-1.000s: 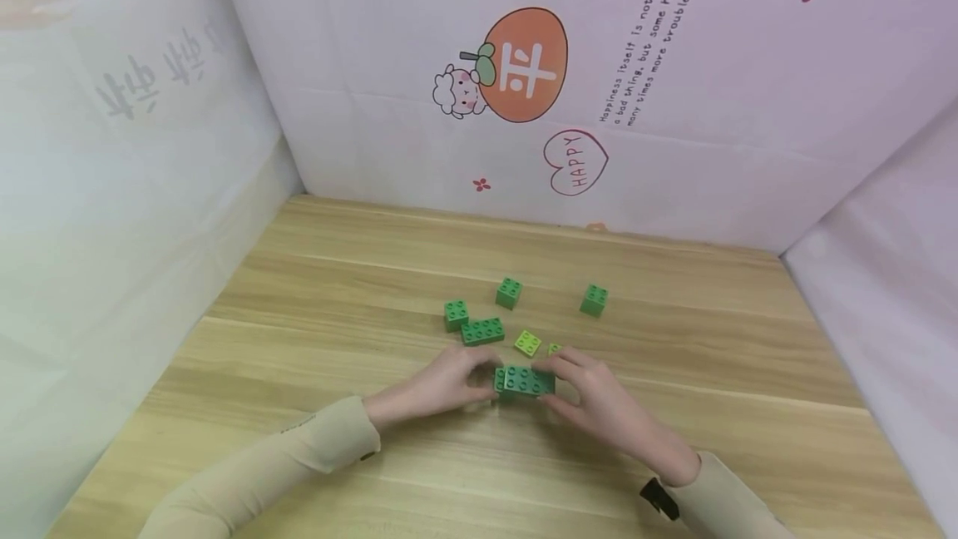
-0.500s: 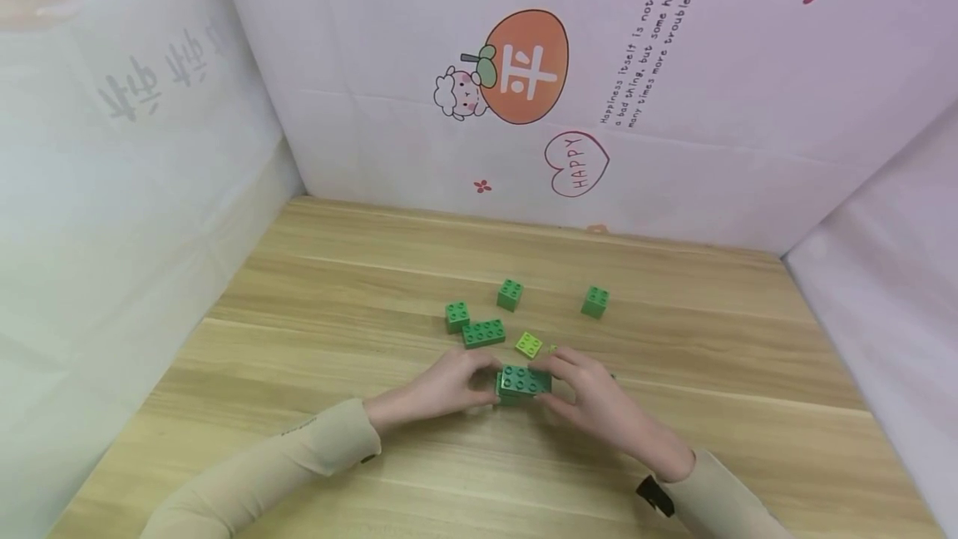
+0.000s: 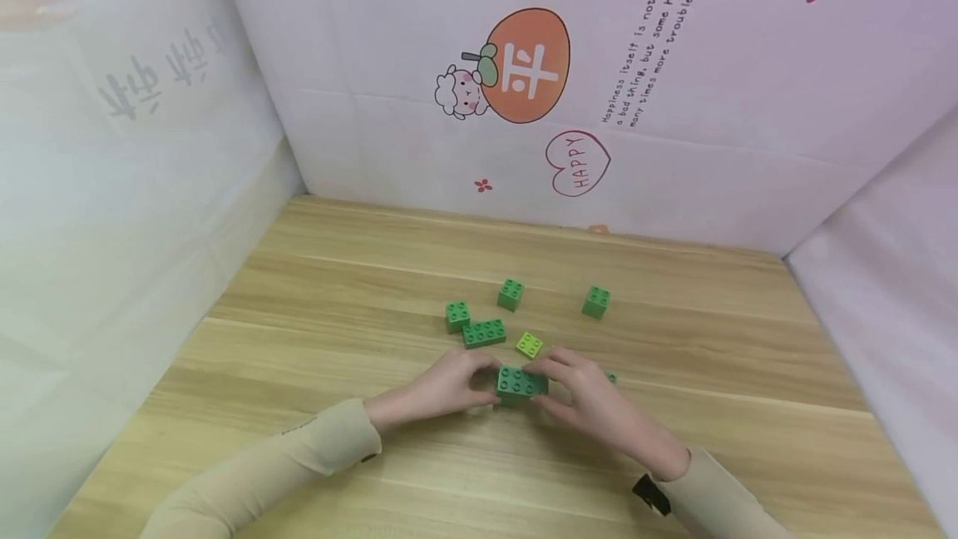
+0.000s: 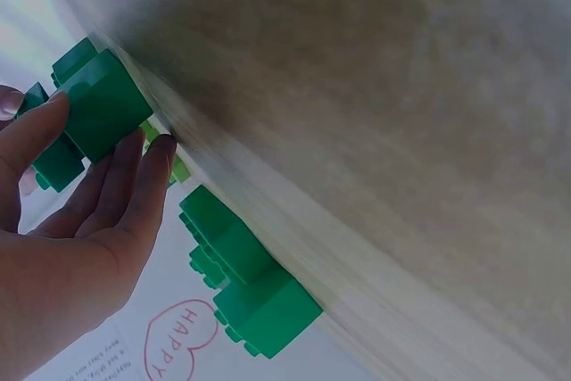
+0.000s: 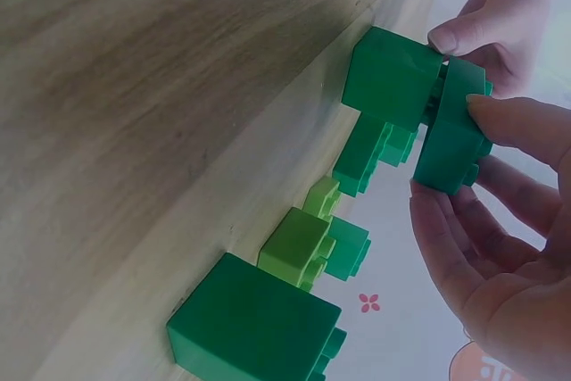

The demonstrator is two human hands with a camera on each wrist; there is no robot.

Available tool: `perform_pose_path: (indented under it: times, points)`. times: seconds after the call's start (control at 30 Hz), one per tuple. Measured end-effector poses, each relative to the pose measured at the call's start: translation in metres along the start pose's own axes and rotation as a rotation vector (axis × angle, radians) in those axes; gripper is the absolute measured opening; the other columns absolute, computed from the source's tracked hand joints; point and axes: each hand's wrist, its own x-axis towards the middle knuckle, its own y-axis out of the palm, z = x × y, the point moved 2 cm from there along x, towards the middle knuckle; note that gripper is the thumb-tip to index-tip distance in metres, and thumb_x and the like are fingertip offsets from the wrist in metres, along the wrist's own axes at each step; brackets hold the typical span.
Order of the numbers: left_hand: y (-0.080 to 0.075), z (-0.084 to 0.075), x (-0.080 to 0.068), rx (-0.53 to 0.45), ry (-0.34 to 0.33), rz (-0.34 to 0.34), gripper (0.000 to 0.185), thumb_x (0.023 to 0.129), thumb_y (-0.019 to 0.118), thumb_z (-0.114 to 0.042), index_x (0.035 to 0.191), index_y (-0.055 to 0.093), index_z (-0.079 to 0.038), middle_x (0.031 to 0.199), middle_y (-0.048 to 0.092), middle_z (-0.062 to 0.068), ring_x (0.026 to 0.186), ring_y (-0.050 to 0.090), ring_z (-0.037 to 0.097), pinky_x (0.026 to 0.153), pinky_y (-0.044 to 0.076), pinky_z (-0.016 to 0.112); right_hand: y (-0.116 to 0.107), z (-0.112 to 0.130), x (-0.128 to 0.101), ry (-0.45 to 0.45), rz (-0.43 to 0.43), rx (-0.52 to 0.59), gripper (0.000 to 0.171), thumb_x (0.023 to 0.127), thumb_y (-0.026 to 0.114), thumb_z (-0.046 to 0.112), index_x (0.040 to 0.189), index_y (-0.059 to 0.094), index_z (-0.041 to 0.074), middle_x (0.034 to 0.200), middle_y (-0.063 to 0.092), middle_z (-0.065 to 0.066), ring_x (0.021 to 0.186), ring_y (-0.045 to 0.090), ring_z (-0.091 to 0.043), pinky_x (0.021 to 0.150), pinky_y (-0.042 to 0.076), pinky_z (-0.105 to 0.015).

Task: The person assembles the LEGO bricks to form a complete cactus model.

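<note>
Currently, we record the risks as follows.

Held brick (image 3: pixel 521 383): dark green, low over the table (image 3: pixel 337 289), close in front of us, between both hands.
Left hand (image 3: pixel 449 385): fingers curled on the brick's left end, thumb on the near side.
Right hand (image 3: pixel 591 402): fingers pinch a green piece at the brick's right end; we cannot tell from the wrist view whether it is seated on the studs or only set against them.
Risk, misalignment: a tilted piece will not lock and may snap free under pressure.
Risk, slip: the grip is at the ends only, so a hard push could twist the brick out.
Risk, collision: the lime brick (image 3: pixel 529 344) lies just beyond the fingers; a sweep of the hand would knock it.
</note>
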Motion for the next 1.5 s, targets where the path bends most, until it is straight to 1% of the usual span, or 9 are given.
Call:
perform_pose_path:
  times: [0.1, 0.27, 0.5, 0.67, 0.8, 1.1, 1.33, 1.5]
  points:
    - [0.0, -0.0002, 0.0002, 0.001, -0.001, -0.001, 0.036, 0.079, 0.074, -0.023, 0.112, 0.064, -0.011, 0.11, 0.069, 0.0, 0.102, 0.064, 0.01, 0.09, 0.052, 0.021, 0.0005, 0.0, 0.0005, -0.012, -0.002, -0.002, 0.039, 0.074, 0.078, 0.013, 0.11, 0.066, 0.01, 0.105, 0.066, -0.001, 0.095, 0.065, -0.012, 0.081, 0.057, -0.026]
    - [0.0008, 0.0005, 0.001, 0.005, 0.006, -0.004, 0.037, 0.079, 0.074, -0.024, 0.112, 0.064, -0.011, 0.111, 0.069, 0.0, 0.103, 0.064, 0.01, 0.091, 0.052, 0.021, 0.0014, -0.0009, 0.0013, -0.003, 0.003, 0.006, 0.039, 0.073, 0.078, 0.012, 0.111, 0.066, 0.013, 0.105, 0.064, 0.002, 0.096, 0.063, -0.009, 0.081, 0.057, -0.024]
    - [0.0018, 0.002, 0.0011, 0.006, -0.001, -0.008, 0.036, 0.079, 0.074, -0.023, 0.112, 0.064, -0.012, 0.111, 0.069, 0.0, 0.103, 0.064, 0.01, 0.091, 0.051, 0.02, 0.0023, -0.0016, 0.002, -0.029, 0.006, -0.003, 0.041, 0.074, 0.077, 0.012, 0.113, 0.067, 0.012, 0.101, 0.062, 0.002, 0.091, 0.062, -0.007, 0.076, 0.057, -0.021]
    - [0.0006, 0.0003, 0.0012, 0.006, -0.006, -0.007, 0.036, 0.079, 0.074, -0.022, 0.112, 0.064, -0.012, 0.111, 0.069, 0.0, 0.102, 0.064, 0.009, 0.09, 0.052, 0.02, 0.0022, -0.002, 0.0036, 0.0, 0.033, -0.011, 0.041, 0.075, 0.077, 0.014, 0.115, 0.066, 0.012, 0.101, 0.062, 0.003, 0.09, 0.061, -0.006, 0.075, 0.056, -0.02]
    - [0.0003, -0.0005, 0.001, 0.003, -0.013, -0.001, 0.035, 0.079, 0.074, -0.022, 0.112, 0.064, -0.012, 0.111, 0.069, 0.0, 0.102, 0.063, 0.009, 0.09, 0.052, 0.02, 0.0018, -0.0012, 0.0044, 0.006, 0.046, -0.019, 0.042, 0.075, 0.077, 0.015, 0.115, 0.066, 0.011, 0.1, 0.062, 0.003, 0.09, 0.061, -0.006, 0.075, 0.056, -0.019]
    - [-0.0002, 0.0001, 0.0007, -0.007, -0.012, 0.01, 0.035, 0.08, 0.073, -0.024, 0.112, 0.064, -0.012, 0.11, 0.069, -0.001, 0.098, 0.064, 0.007, 0.086, 0.053, 0.019, 0.0042, -0.0003, 0.0055, -0.015, 0.025, -0.063, 0.041, 0.074, 0.077, 0.015, 0.113, 0.067, 0.011, 0.097, 0.061, 0.004, 0.084, 0.06, -0.004, 0.07, 0.054, -0.015]
    - [-0.0007, -0.0008, 0.0007, -0.008, -0.018, 0.016, 0.035, 0.081, 0.073, -0.023, 0.112, 0.064, -0.012, 0.11, 0.069, -0.001, 0.096, 0.063, 0.007, 0.086, 0.053, 0.02, 0.003, 0.0022, 0.0059, -0.013, 0.021, -0.079, 0.04, 0.073, 0.077, 0.014, 0.112, 0.068, 0.011, 0.096, 0.061, 0.003, 0.083, 0.059, -0.004, 0.067, 0.053, -0.013]
    - [-0.0004, -0.0004, 0.001, 0.002, -0.018, 0.018, 0.035, 0.081, 0.073, -0.023, 0.113, 0.064, -0.012, 0.111, 0.069, -0.001, 0.098, 0.063, 0.007, 0.086, 0.053, 0.02, 0.0041, 0.0029, 0.0063, -0.031, 0.003, -0.099, 0.041, 0.072, 0.078, 0.014, 0.112, 0.068, 0.011, 0.095, 0.061, 0.002, 0.081, 0.059, -0.004, 0.066, 0.052, -0.012]
